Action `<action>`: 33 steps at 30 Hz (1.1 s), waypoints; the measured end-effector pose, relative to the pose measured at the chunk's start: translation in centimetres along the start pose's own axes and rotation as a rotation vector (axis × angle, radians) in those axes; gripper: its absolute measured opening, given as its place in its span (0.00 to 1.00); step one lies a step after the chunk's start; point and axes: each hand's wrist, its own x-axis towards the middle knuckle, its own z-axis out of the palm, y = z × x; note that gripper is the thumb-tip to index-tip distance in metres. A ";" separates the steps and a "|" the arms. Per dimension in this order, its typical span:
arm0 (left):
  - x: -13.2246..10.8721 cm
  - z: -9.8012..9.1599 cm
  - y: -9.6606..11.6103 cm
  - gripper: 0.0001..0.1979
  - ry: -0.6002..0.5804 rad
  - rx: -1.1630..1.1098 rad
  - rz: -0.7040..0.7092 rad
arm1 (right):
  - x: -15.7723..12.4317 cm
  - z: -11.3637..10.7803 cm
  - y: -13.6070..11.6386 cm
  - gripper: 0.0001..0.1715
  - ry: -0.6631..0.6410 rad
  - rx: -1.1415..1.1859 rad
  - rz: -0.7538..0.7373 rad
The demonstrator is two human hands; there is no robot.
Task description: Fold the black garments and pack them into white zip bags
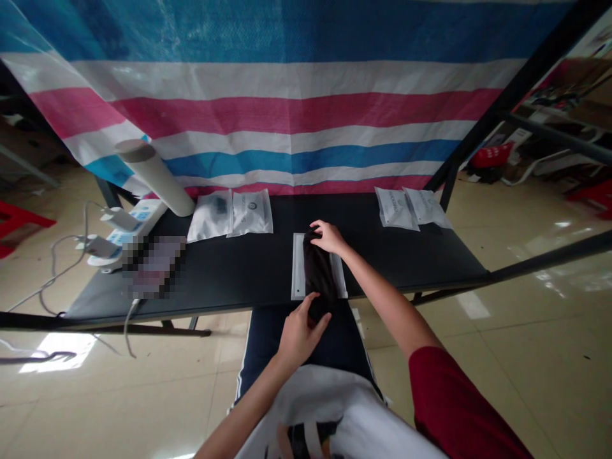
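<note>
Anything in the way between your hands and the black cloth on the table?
Nothing visible. Your right hand and left hand both touch the black cloth directly. The white plastic sleeve lies beneath the cloth, not between it and your hands.

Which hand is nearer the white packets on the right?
Right. The right hand sits on the black cloth's far end, left of the packets; the left hand is farther, at the cloth's near end.
</note>
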 end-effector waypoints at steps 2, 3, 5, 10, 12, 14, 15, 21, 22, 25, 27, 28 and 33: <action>-0.3 -0.1 -0.6 0.34 -0.070 0.125 0.018 | -0.6 0.5 -0.2 0.23 0.062 -0.133 -0.090; -0.4 -0.4 -0.8 0.38 -0.079 0.190 0.046 | -1.0 0.5 -0.3 0.23 0.110 -0.188 -0.135; -0.4 -1.3 -1.0 0.44 -0.035 0.305 0.128 | -2.2 -0.2 -0.6 0.24 0.207 -0.253 -0.209; 1.5 -3.8 -1.2 0.47 0.038 0.501 0.414 | -6.2 -2.8 -0.4 0.17 0.312 -0.220 -0.293; 2.7 -4.1 -1.6 0.41 -0.047 0.534 0.510 | -8.0 -3.5 0.6 0.16 0.316 -0.198 -0.284; 3.6 -4.1 -2.1 0.35 -0.132 0.547 0.556 | -9.6 -3.8 2.1 0.16 0.336 -0.172 -0.241; 4.0 -3.9 -2.3 0.34 -0.155 0.548 0.562 | -10.2 -3.9 2.9 0.16 0.354 -0.154 -0.210; 4.4 -4.0 -2.3 0.32 -0.148 0.477 0.565 | -11.9 -4.0 5.7 0.19 0.471 0.047 -0.037; 4.6 -4.2 -2.1 0.29 -0.150 0.452 0.571 | -11.9 -4.0 5.7 0.20 0.479 0.076 -0.021; 5.2 -4.6 -1.8 0.19 -0.131 0.336 0.564 | -11.8 -3.9 5.6 0.21 0.476 0.117 0.013; 5.8 -4.6 -1.8 0.12 -0.083 0.243 0.521 | -11.7 -3.9 5.5 0.21 0.460 0.125 0.023; 6.2 -4.5 -1.9 0.09 -0.052 0.203 0.484 | -11.7 -3.8 5.5 0.20 0.450 0.130 0.025; 8.1 -3.5 -2.2 0.14 0.125 0.088 0.210 | -12.0 -4.1 4.7 0.18 0.485 0.116 0.004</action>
